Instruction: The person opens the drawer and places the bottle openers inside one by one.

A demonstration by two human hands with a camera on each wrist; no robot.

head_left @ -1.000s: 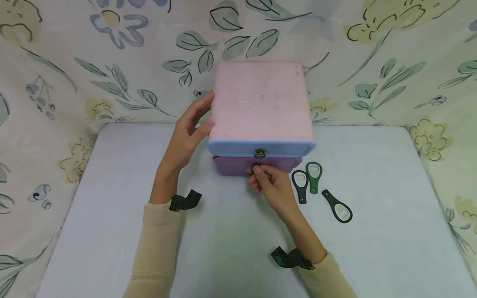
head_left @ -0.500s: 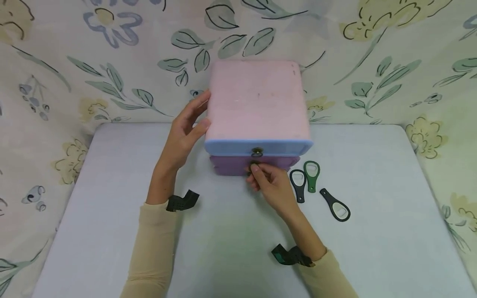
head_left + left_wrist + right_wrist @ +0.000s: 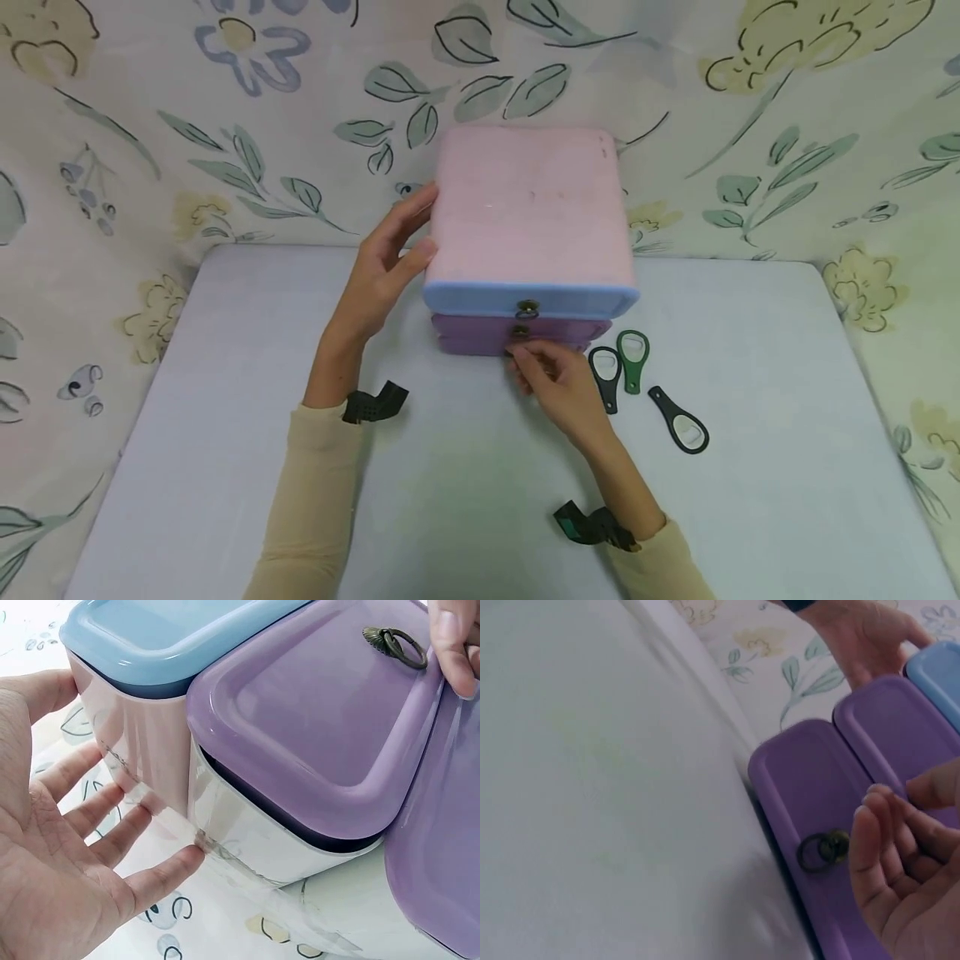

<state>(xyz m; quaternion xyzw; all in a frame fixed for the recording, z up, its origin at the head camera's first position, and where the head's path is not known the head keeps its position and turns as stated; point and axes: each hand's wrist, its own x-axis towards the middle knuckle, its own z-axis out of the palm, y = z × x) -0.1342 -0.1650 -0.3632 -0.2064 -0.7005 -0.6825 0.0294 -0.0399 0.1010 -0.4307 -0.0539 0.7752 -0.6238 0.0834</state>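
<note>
A pink-topped drawer unit (image 3: 532, 200) has a blue drawer (image 3: 472, 300) above two purple drawers. My left hand (image 3: 67, 847) touches its left side with spread fingers. In the left wrist view the middle purple drawer (image 3: 300, 727) carries a free brass ring pull (image 3: 409, 649). My right hand (image 3: 558, 387) is in front of the purple drawers, fingers loosely bent. In the right wrist view its fingertips are beside the ring pull (image 3: 817, 853) of the lower purple drawer (image 3: 802, 765), without gripping the ring. The thumb is near the seam between both purple drawers.
Right of the unit lie a green bottle opener (image 3: 633, 377) and a black bottle opener (image 3: 610, 396), close together. Another black bottle opener (image 3: 666, 407) lies farther right on the white table (image 3: 772, 417). Floral cloth (image 3: 300, 125) hangs behind the unit.
My right hand has let go of the middle purple drawer's ring pull and shifted down to the lower purple drawer. The left hand stays on the unit's side. The head view has shifted slightly.
</note>
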